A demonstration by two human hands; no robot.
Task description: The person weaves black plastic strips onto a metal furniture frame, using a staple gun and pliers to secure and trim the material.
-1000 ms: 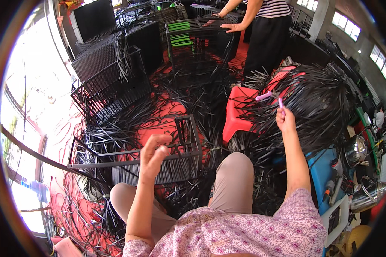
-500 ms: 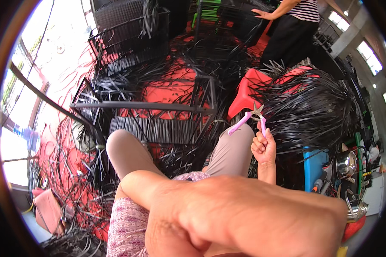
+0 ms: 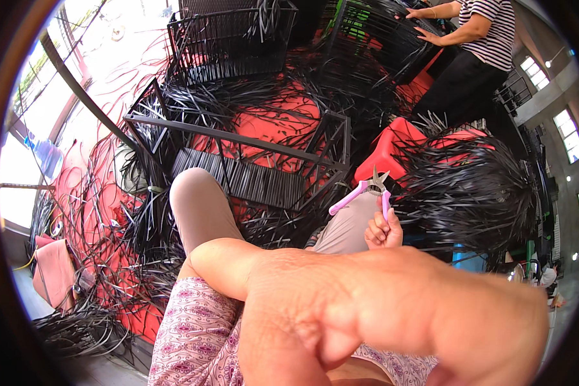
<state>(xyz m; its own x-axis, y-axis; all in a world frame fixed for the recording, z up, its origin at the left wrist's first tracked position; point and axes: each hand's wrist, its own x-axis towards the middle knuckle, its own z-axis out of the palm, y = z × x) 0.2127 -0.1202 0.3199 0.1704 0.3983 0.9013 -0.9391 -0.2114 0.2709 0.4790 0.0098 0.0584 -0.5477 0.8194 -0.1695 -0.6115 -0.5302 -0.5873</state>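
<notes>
The left hand [image 3: 392, 315] fills the lower right of the frame, raised very close to the camera and blurred by nearness. Its back faces the lens, so whether its fingers are spread or closed on anything cannot be told. The forearm runs back from it toward the lower centre, above a patterned pink sleeve [image 3: 196, 334].

Just above that hand, right of centre, the right hand [image 3: 383, 230] is closed in a fist around one handle of a pair of pink-handled snips [image 3: 365, 191]. The snips point upward, their short metal blades parted and the second handle sticking out to the left, free of the fingers. They hang over the person's right knee, and the left knee [image 3: 196, 196] rises at centre left.

Beyond the knees, in the middle of the frame, stands a black metal frame [image 3: 238, 138] partly woven with black strips. To the right of the snips lies a big heap of loose black strips [image 3: 469, 193], with a red stool [image 3: 389, 148] half buried at its left edge. More strips trail across the red floor [image 3: 264, 125]. At the top centre sit black woven baskets [image 3: 228, 35]. In the upper right corner another person in a striped shirt [image 3: 495, 29] has both hands on a further black basket [image 3: 373, 35].
</notes>
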